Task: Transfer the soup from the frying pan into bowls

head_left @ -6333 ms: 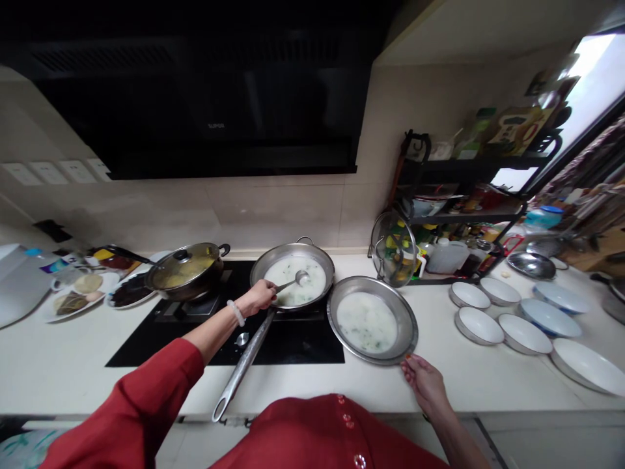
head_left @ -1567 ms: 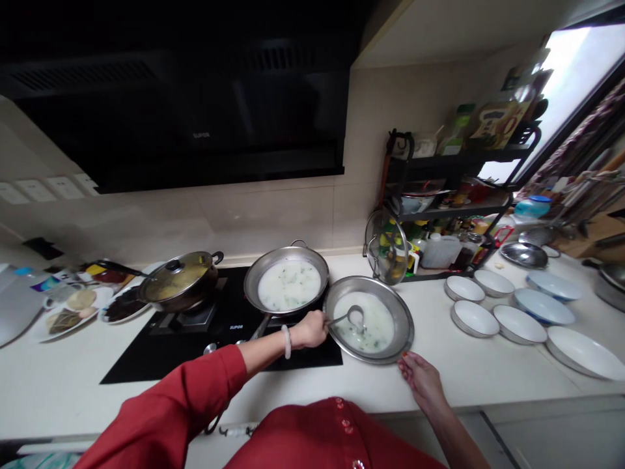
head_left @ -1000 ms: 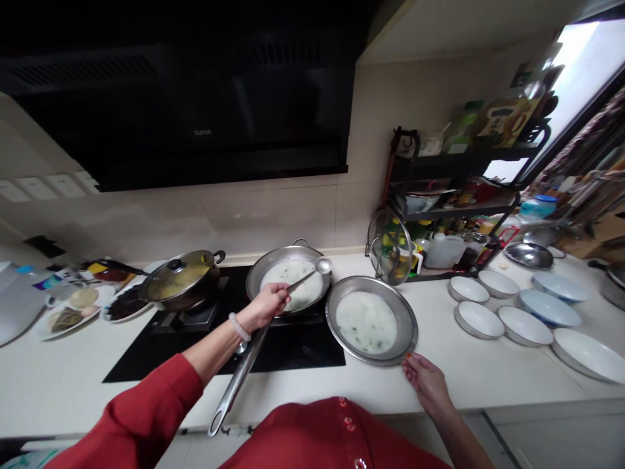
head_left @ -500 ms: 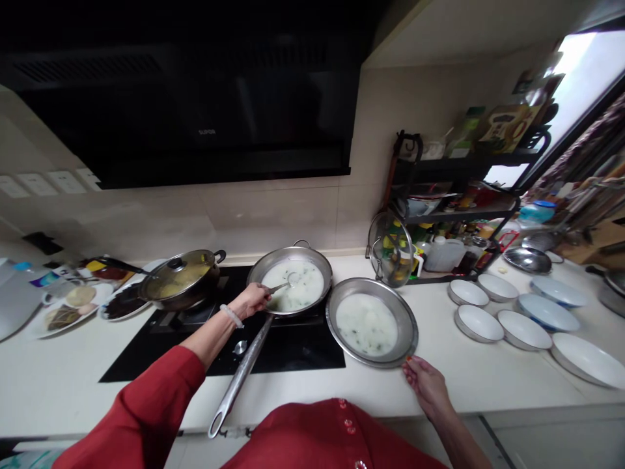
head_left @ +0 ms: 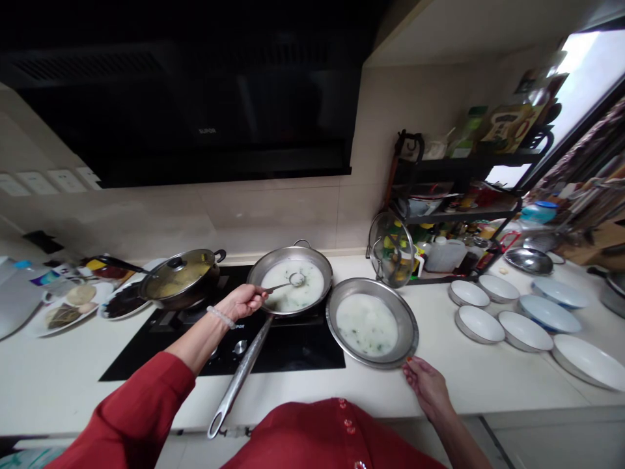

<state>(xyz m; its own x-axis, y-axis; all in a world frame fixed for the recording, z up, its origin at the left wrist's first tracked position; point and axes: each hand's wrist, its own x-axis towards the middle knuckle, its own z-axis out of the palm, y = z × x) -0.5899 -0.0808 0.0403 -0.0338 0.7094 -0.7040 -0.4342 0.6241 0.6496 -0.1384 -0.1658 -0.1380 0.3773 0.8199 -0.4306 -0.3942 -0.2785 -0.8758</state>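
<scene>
My left hand (head_left: pixel 243 301) is closed round the handle of a metal ladle (head_left: pixel 297 279), whose bowl sits over the white soup with green bits in a long-handled pan (head_left: pixel 328 264) on the stove. Right of the stove, a wide metal basin (head_left: pixel 407 316) stands on the counter and holds the same kind of whitish soup. My right hand (head_left: pixel 426 384) pinches the near right rim of this basin with thumb and fingers.
A lidded pot (head_left: pixel 183 277) stands on the left burner, with plates of food (head_left: pixel 105 293) beyond it. A glass lid (head_left: pixel 390 251) leans against the black condiment rack (head_left: pixel 459 215). Several white bowls (head_left: pixel 481 324) are grouped on the right counter. The pan's handle (head_left: pixel 241 378) juts toward my body.
My left hand has drawn back slightly to the left. The ladle's bowl has shifted a little right and now shows above the soup's surface. My right hand stays at the basin rim.
</scene>
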